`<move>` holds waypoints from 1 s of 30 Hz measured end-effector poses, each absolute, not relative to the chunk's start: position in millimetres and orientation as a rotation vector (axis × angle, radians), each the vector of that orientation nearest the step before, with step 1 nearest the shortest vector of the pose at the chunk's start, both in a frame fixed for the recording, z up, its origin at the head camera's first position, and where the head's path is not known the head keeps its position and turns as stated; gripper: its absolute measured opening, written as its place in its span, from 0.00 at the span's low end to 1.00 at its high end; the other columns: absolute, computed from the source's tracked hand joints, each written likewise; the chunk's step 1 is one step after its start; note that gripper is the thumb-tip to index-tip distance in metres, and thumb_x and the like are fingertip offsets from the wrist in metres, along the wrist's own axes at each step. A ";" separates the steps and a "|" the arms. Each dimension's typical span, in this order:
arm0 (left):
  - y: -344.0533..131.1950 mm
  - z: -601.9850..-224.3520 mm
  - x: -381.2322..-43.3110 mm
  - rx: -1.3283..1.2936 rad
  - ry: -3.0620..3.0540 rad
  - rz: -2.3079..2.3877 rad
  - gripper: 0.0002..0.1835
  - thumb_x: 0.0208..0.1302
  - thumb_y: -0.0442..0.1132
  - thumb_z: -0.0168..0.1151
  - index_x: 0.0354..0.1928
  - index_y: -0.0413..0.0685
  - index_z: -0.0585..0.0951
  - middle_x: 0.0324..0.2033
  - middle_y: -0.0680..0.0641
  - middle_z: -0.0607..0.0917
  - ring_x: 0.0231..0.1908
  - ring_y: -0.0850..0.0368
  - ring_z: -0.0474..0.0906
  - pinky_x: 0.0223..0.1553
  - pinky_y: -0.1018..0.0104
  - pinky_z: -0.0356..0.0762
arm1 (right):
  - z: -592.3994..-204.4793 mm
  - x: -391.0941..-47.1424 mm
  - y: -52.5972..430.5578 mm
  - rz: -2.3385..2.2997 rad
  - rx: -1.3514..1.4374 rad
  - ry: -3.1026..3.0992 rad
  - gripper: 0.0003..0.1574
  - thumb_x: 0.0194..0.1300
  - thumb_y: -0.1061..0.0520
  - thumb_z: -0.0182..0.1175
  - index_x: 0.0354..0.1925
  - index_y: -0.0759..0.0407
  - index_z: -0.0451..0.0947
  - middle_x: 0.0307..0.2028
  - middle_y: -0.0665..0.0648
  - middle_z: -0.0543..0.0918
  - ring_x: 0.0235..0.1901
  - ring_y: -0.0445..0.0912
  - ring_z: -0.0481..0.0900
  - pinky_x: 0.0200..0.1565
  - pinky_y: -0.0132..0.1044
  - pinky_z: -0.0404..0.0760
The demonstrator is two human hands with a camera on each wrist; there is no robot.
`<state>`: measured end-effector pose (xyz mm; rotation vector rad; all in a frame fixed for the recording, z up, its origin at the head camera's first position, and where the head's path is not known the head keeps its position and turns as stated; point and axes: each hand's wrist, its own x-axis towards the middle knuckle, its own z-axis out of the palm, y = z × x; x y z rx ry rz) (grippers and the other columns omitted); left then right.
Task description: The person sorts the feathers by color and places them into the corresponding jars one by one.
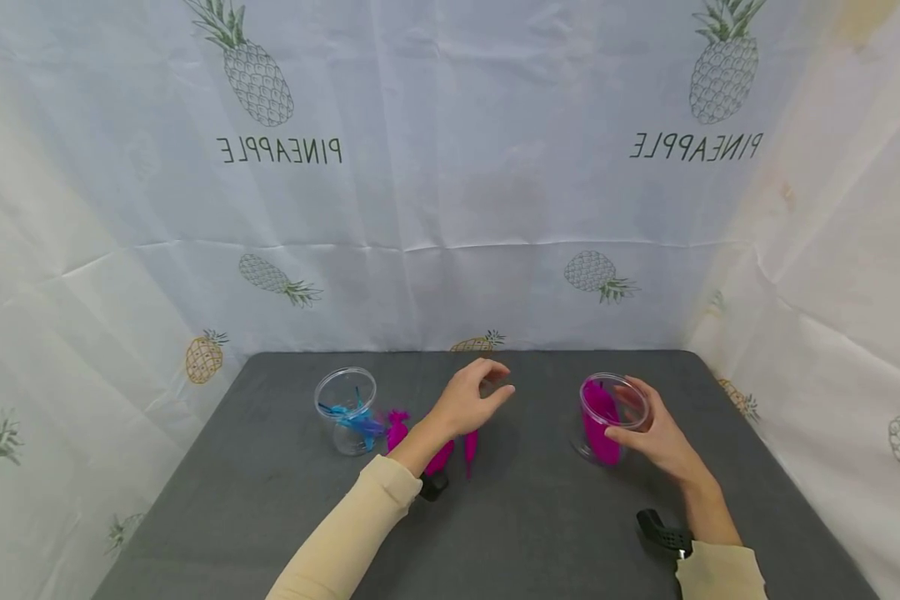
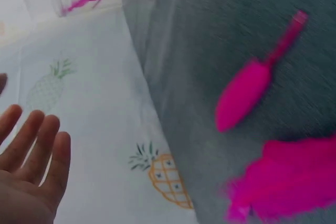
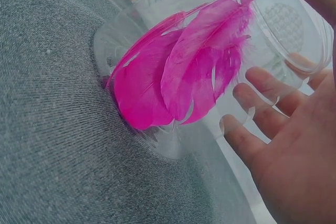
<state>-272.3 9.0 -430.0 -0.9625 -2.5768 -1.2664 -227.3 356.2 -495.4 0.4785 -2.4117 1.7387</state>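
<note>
My right grip [image 1: 663, 437] is curled round a clear plastic cup [image 1: 617, 380] of magenta feathers [image 1: 602, 421], here toward the far right corner of the desk [image 1: 525, 533]! Over to my left grip [image 1: 468, 402]: fingers loose, holding nothing, hovering near the middle of the far edge. Under that forearm [image 1: 360, 517], loose magenta feathers [image 2: 244, 95] lie about, and beside them, toward the far left corner, a second clear cup [image 1: 345, 377] carries blue feathers [image 1: 360, 421].

"PINEAPPLE" [image 1: 279, 150] x2, mirrored, on wht cloth [image 1: 487, 196]
</note>
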 end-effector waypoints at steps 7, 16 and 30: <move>-9.1 -434.3 -262.7 -0.983 -2.629 -1.094 0.29 0.76 0.56 0.55 0.71 0.49 0.71 0.66 0.49 0.75 0.64 0.51 0.73 0.63 0.50 0.73 | -494.6 -225.9 355.9 1.732 0.483 -2.412 0.56 0.65 0.68 0.67 0.78 0.64 0.43 0.71 0.75 0.60 0.69 0.36 0.64 0.59 0.18 0.66; -28.1 -446.2 -255.0 -1.059 -2.769 -0.661 0.44 0.73 0.69 0.45 0.80 0.50 0.56 0.78 0.44 0.57 0.76 0.42 0.55 0.72 0.38 0.54 | -495.7 -227.1 356.3 1.727 0.485 -2.416 0.56 0.64 0.68 0.67 0.78 0.63 0.43 0.71 0.75 0.61 0.70 0.40 0.64 0.59 0.18 0.66; -45.0 -466.0 -249.9 -1.171 -2.885 -0.159 0.52 0.67 0.76 0.45 0.82 0.53 0.47 0.81 0.48 0.47 0.78 0.45 0.47 0.75 0.45 0.48 | -494.7 -226.3 356.3 1.726 0.479 -2.422 0.56 0.64 0.67 0.67 0.77 0.63 0.44 0.71 0.74 0.61 0.69 0.38 0.64 0.59 0.18 0.66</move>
